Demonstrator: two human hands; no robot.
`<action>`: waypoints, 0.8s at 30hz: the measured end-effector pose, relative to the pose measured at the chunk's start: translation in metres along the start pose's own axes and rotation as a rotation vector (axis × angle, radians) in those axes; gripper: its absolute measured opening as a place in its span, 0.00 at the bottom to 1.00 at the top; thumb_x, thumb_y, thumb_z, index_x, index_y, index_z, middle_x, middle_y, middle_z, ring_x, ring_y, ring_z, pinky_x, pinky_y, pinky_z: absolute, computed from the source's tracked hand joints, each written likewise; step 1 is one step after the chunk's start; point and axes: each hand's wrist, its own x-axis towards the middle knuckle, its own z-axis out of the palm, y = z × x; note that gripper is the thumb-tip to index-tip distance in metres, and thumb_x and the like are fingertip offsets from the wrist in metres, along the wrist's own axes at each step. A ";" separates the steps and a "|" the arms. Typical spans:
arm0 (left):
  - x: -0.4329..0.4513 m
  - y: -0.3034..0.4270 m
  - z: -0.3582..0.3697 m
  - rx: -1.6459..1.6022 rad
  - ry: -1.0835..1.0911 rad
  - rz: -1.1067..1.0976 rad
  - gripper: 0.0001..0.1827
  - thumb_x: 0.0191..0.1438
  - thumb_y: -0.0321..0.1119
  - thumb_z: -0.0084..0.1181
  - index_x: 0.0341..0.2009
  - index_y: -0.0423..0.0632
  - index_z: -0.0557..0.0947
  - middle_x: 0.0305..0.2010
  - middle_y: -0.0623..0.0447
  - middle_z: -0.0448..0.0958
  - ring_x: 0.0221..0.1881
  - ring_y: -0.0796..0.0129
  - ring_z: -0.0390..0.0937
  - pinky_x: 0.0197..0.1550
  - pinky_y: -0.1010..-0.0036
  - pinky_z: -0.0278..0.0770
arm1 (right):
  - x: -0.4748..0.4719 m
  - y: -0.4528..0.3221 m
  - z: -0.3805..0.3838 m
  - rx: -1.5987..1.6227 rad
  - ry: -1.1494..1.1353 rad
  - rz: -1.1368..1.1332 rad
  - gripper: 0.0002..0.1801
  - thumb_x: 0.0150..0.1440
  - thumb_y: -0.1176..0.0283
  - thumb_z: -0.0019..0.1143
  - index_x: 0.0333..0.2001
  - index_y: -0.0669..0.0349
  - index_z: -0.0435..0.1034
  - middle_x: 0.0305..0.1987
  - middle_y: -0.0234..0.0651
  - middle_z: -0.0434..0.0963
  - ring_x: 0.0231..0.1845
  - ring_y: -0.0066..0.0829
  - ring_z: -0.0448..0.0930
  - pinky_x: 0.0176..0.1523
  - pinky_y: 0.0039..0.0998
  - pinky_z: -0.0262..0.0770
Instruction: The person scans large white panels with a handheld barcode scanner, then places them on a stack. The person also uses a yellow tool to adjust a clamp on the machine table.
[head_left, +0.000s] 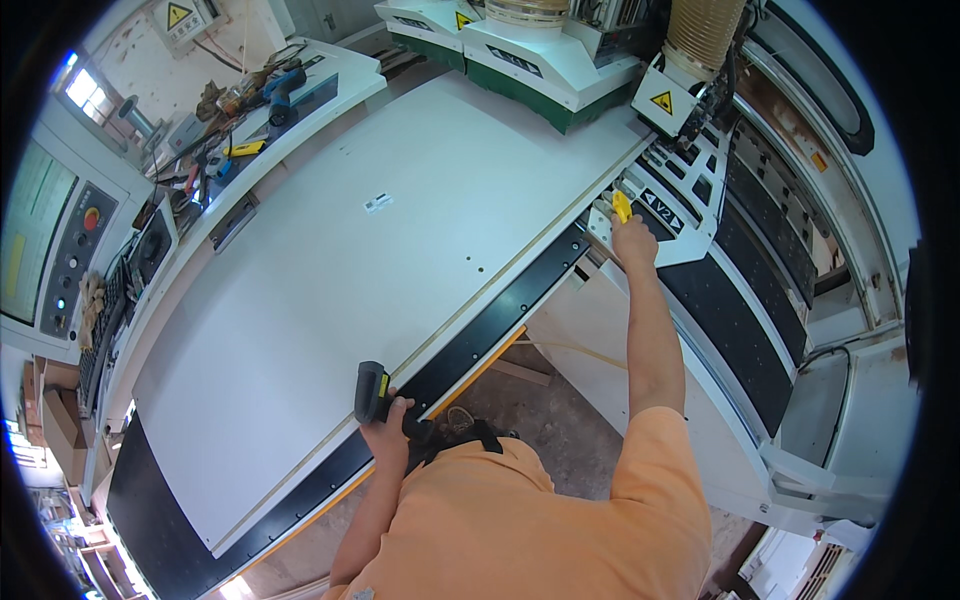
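Note:
A handheld barcode scanner (373, 394), dark grey with a yellow label, is in my left hand (388, 435), over the near edge of a large white panel (315, 262). My right hand (636, 241) reaches forward and grips a small yellow tool (622, 207), perhaps a utility knife, above the metal clamp parts at the panel's right end. A white machine plate (686, 244) lies just right of that hand. The panel bears a small printed label (378, 202) and two small holes (474, 264) near its near edge.
White machine hoods with green skirts (555, 105) stand over the panel's far end. A ledge (300, 142) on the left holds a blue cordless drill (283, 94) and hand tools. A control console (79, 247) stands far left. Black slotted beds (727, 337) extend at right.

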 end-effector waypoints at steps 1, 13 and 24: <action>0.000 0.000 0.000 0.022 -0.001 0.004 0.23 0.55 0.27 0.57 0.54 0.33 0.70 0.46 0.46 0.76 0.35 0.62 0.82 0.44 0.69 0.77 | 0.000 0.000 0.000 0.002 0.000 -0.006 0.30 0.64 0.47 0.42 0.47 0.67 0.67 0.44 0.54 0.78 0.45 0.51 0.81 0.49 0.45 0.77; -0.001 0.005 0.001 0.045 -0.051 0.032 0.21 0.55 0.29 0.57 0.51 0.33 0.72 0.45 0.46 0.75 0.35 0.60 0.82 0.41 0.70 0.78 | 0.000 0.001 -0.001 0.008 -0.006 0.002 0.30 0.64 0.47 0.42 0.48 0.68 0.67 0.45 0.54 0.78 0.45 0.51 0.81 0.49 0.45 0.76; 0.003 0.001 -0.005 0.084 -0.068 -0.040 0.20 0.54 0.29 0.58 0.50 0.34 0.72 0.40 0.47 0.77 0.34 0.61 0.82 0.40 0.70 0.78 | -0.001 -0.001 -0.002 0.002 -0.014 0.000 0.30 0.64 0.47 0.41 0.48 0.68 0.67 0.46 0.54 0.78 0.46 0.50 0.81 0.49 0.45 0.76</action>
